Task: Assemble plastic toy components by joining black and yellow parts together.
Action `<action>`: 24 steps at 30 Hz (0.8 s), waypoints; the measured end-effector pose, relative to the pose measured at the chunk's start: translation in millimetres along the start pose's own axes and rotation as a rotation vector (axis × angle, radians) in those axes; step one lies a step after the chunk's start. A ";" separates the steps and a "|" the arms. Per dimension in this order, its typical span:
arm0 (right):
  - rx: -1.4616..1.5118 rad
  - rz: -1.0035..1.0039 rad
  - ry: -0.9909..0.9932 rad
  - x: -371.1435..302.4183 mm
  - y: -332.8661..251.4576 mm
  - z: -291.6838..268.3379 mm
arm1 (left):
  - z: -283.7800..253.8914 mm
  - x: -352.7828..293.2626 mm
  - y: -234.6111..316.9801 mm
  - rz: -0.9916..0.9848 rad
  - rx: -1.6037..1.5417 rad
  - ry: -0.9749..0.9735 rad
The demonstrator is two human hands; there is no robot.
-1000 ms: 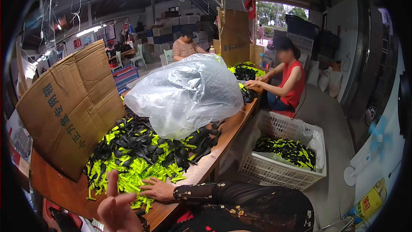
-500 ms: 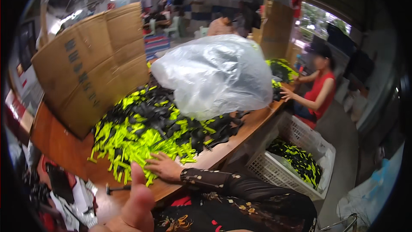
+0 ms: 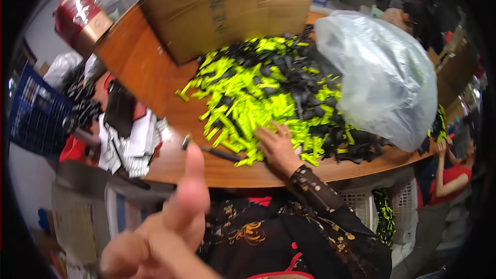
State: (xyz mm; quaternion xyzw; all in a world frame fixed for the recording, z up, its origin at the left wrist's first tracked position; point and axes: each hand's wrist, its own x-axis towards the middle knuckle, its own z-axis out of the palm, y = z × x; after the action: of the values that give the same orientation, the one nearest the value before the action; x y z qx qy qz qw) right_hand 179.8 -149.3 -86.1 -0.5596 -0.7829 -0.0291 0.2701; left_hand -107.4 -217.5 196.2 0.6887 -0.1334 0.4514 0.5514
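On the wooden table point(image 3: 170, 88) lies a wide heap of small neon yellow-green strips point(image 3: 248, 113) mixed with black pieces point(image 3: 302, 93); their exact kind is unclear. My right hand point(image 3: 279, 150) rests on the near edge of the heap, fingers spread over the strips and gripping none that I can see. Close to the camera at the lower left, my left hand point(image 3: 160, 232) is raised and blurred, one digit stretched upward and the others bent. Nothing shows in it. Beyond it lies a black-handled tool point(image 3: 222, 153) with a small metal head, like a little hammer.
A large cardboard sheet point(image 3: 227, 10) stands behind the heap. A clear plastic bag point(image 3: 382, 77) bulges at its right. White crates point(image 3: 408, 217) sit below the table. Papers point(image 3: 137, 142) and a blue basket point(image 3: 36, 106) are left. A person in red point(image 3: 452, 181) works at far right.
The view has swung left, so the heap now sits more central and the papers and blue basket show. My right hand still lies on the strips; my left stays raised.
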 end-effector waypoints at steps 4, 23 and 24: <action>0.051 0.034 0.163 32.6 21.2 -9.9 | -38.5 -40.9 -88.8 -0.032 0.202 0.472; 0.844 0.206 0.307 171.8 87.4 -27.8 | -78.5 -104.0 -251.7 -0.711 0.639 0.623; 1.116 0.171 0.384 176.6 79.9 -27.7 | -80.4 -96.5 -248.1 -0.743 0.560 0.670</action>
State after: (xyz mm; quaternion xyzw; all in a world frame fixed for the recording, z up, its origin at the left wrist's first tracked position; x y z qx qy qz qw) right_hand 221.6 22.8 -2.5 -0.3789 -0.5691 0.3079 0.6617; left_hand -30.2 -88.6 -37.8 0.6284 0.4245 0.4391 0.4818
